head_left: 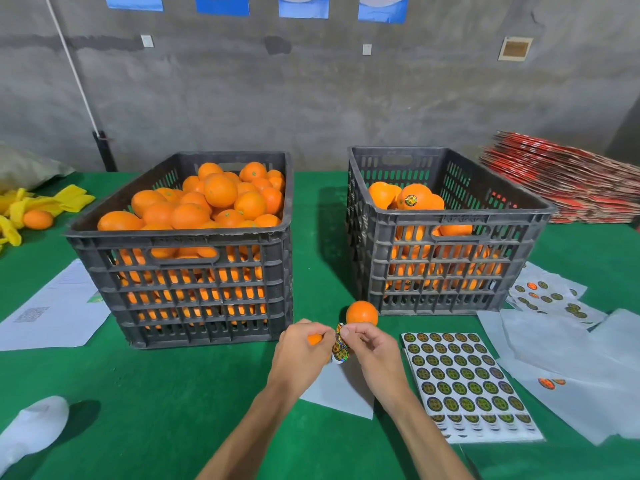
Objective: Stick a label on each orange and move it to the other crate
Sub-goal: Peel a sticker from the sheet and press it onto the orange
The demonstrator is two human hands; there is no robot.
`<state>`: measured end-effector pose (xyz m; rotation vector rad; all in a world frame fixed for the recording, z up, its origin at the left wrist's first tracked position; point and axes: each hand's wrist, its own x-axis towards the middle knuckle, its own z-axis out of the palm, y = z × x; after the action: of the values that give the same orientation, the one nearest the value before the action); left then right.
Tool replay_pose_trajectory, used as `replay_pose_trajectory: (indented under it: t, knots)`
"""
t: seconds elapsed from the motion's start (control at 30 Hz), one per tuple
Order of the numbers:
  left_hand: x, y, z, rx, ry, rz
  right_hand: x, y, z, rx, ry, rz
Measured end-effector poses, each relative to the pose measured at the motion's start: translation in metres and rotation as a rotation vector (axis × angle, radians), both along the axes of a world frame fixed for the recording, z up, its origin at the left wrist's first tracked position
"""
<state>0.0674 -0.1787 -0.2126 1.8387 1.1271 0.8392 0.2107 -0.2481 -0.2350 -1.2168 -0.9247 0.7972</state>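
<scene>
Green table [173, 393]: left crate [180, 271] full, right crate [450, 271] perhaps half-full.

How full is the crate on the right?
Partly full: in the right crate the oranges lie mostly below the rim, with one heap rising at its left.

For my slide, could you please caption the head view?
Both hands peel a label strip between two orange crates.

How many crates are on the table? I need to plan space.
2: the full crate at left, the part-filled crate at right, both on the green table.
</scene>
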Motion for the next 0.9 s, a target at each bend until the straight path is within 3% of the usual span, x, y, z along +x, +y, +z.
replay_pose_trajectory:
  t: [0.27,0.9]
  knots:
    - [0.0001,-0.0014,0.0019,-0.28,-0.191,-0.003,-0.0024,0.0025,-0.0023,-0.018,0.045,0.006]
    - [-0.0025,0.0007,-0.0026,-0.436,-0.271,0.148,-0.0022,0.0073,-0.0079,-0.128,0.156,-0.034]
